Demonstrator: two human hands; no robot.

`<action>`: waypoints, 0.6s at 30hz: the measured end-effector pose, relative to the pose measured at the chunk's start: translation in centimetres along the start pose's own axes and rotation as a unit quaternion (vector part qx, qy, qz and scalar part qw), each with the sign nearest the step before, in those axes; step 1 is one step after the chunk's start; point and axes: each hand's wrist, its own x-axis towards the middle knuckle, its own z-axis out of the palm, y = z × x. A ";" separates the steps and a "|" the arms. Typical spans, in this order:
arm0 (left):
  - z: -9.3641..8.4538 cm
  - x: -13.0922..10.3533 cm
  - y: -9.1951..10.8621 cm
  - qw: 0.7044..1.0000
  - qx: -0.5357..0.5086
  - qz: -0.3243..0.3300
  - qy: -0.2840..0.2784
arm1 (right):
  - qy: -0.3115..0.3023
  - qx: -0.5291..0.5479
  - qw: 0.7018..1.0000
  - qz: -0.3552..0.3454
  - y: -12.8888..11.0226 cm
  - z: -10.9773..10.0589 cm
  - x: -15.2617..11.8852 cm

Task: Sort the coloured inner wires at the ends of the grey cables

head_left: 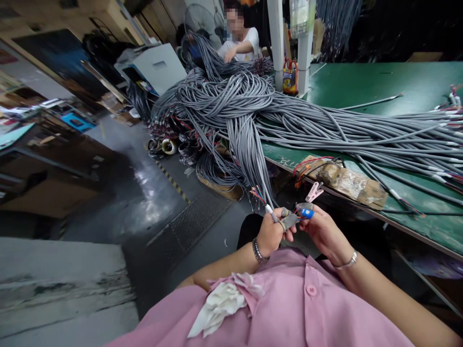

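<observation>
My left hand (275,231) is closed round the end of a grey cable (274,215), close to its white band. Bare coloured wires (258,193) fan out beyond that band, pointing up and left. Close against it, my right hand (320,225) pinches thin red and blue wires between thumb and forefinger. A blue piece (307,213) sits at those fingertips; I cannot tell whether it is a finger cover or a connector. Grey covers wrap some of the fingertips. A pink clothes peg (314,192) stands just above my right hand, at the table edge.
A large heap of grey cables (231,96) lies across the green table (361,79) and hangs over its edge. A taped wooden block (343,180) with wires lies at the front edge. Another person (240,41) handles cables behind the heap. White posts (277,43) rise from the table.
</observation>
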 end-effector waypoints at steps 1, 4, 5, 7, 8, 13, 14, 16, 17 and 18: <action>0.0 0.0 0.0 1.000 0.005 0.002 -0.001 | -0.010 -0.015 1.000 0.003 -0.2 0.0 0.0; -0.1 0.0 -0.1 1.000 0.017 0.003 -0.013 | -0.006 -0.067 0.998 -0.012 -0.7 -0.1 -0.2; -0.1 0.0 -0.1 1.000 0.016 0.001 -0.015 | 0.000 -0.082 0.997 -0.017 -0.7 0.0 -0.2; -0.1 0.1 -0.1 1.000 0.011 -0.002 -0.010 | 0.009 -0.097 0.995 -0.025 -0.5 0.0 -0.2; 0.0 0.1 -0.1 1.000 0.007 -0.003 -0.005 | 0.013 -0.097 0.995 -0.027 -0.4 0.1 -0.2; 0.0 -0.2 -0.1 1.000 0.018 -0.009 -0.017 | 0.052 -0.005 0.999 -0.017 -0.2 -0.2 0.4; 0.0 -0.2 0.0 0.999 0.026 -0.009 -0.023 | 0.067 0.026 0.997 -0.017 -0.4 -0.4 0.6; -0.1 -0.3 0.1 0.999 0.034 -0.014 -0.028 | 0.094 0.071 0.993 -0.019 -1.0 -1.1 0.9; -0.1 -0.3 0.1 0.999 0.031 -0.018 -0.026 | 0.096 0.079 0.992 -0.017 -1.4 -1.4 0.9; -0.2 -0.2 0.2 0.999 0.024 -0.023 -0.021 | 0.087 0.078 0.993 -0.012 -1.7 -1.6 0.9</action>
